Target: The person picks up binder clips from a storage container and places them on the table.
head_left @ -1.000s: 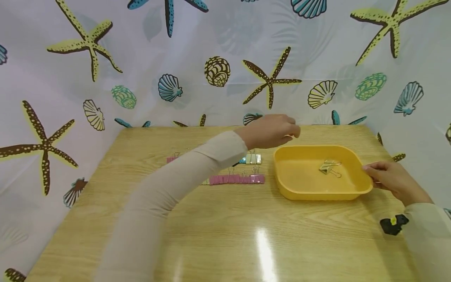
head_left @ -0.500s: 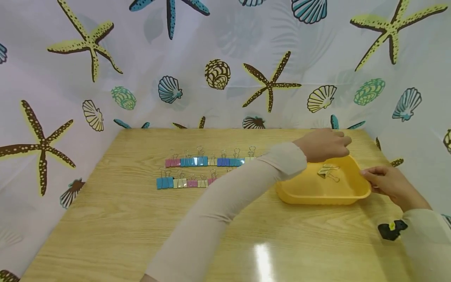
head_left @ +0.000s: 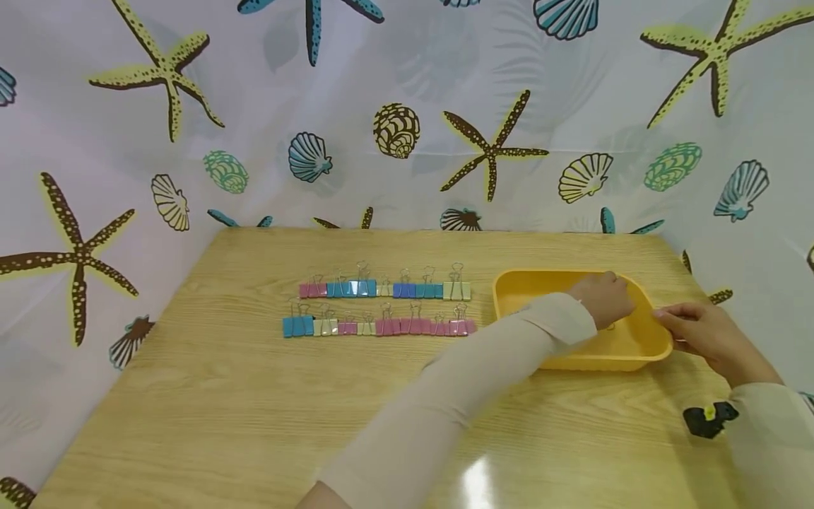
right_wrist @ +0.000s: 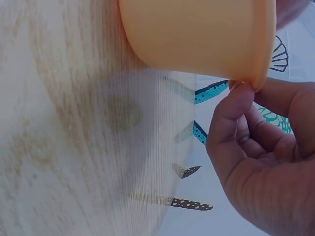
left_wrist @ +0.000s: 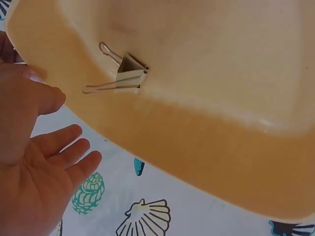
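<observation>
A yellow plastic tray (head_left: 528, 283) sits at the right of the table. Its right-end rim is pinched between thumb and fingers of my right hand (head_left: 706, 332), as the right wrist view shows with the hand (right_wrist: 266, 142) at the rim. My left hand (head_left: 600, 297) reaches over the tray. In the left wrist view that left hand (left_wrist: 44, 172) has its fingers loosely extended and holds nothing. One pale yellow binder clip (left_wrist: 132, 73) lies inside the tray, its wire handles spread apart; the left hand mostly hides it in the head view.
Two rows of binder clips stand left of the tray: a back row (head_left: 365, 288) and a front row (head_left: 388, 327), in pink, blue and pale yellow. A small black object (head_left: 709, 419) is by the right sleeve. Patterned cloth (head_left: 407, 191) rises behind the wooden table (head_left: 254, 410).
My left hand has moved right and down, from above the clip rows to inside the tray's outline, uncovering the rows. The right hand stays on the rim.
</observation>
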The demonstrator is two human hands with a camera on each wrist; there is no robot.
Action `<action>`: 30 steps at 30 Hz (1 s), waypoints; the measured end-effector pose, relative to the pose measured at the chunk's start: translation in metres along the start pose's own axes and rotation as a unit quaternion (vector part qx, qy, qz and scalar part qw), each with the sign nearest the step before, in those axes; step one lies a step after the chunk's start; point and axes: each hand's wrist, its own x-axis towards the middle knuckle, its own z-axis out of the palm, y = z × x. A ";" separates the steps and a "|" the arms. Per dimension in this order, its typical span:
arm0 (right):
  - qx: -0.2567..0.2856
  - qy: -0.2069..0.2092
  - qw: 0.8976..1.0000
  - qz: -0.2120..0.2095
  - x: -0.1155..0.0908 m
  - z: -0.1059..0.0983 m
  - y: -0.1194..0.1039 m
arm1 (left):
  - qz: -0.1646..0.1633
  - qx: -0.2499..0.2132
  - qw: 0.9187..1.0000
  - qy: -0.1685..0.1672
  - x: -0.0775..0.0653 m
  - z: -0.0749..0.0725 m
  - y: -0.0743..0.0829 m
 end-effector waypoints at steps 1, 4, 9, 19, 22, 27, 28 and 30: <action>0.002 0.000 1.000 0.001 0.000 0.000 0.000 | -0.008 -0.005 1.000 -0.005 0.004 0.004 0.003; 0.005 0.001 1.000 0.000 -0.001 0.001 -0.001 | -0.026 -0.028 0.999 -0.019 0.007 0.011 0.009; 0.003 0.001 1.000 -0.004 -0.001 0.002 -0.002 | -0.047 -0.053 0.996 -0.051 0.001 0.010 0.011; 0.013 0.007 1.000 -0.006 -0.002 0.001 -0.003 | -0.030 -0.069 0.997 -0.034 -0.001 0.007 0.006; 0.012 0.009 1.000 -0.006 -0.002 0.003 -0.003 | -0.029 -0.058 0.997 -0.030 0.003 0.010 0.006; 0.009 0.010 1.000 -0.003 -0.003 0.003 -0.004 | -0.036 -0.075 0.996 -0.044 0.012 0.017 0.008; 0.010 0.009 1.000 -0.002 -0.003 0.003 -0.004 | -0.037 -0.078 0.995 -0.047 0.014 0.018 0.008; 0.009 0.009 1.000 0.000 -0.003 0.002 -0.004 | -0.039 -0.080 0.995 -0.044 0.017 0.019 0.007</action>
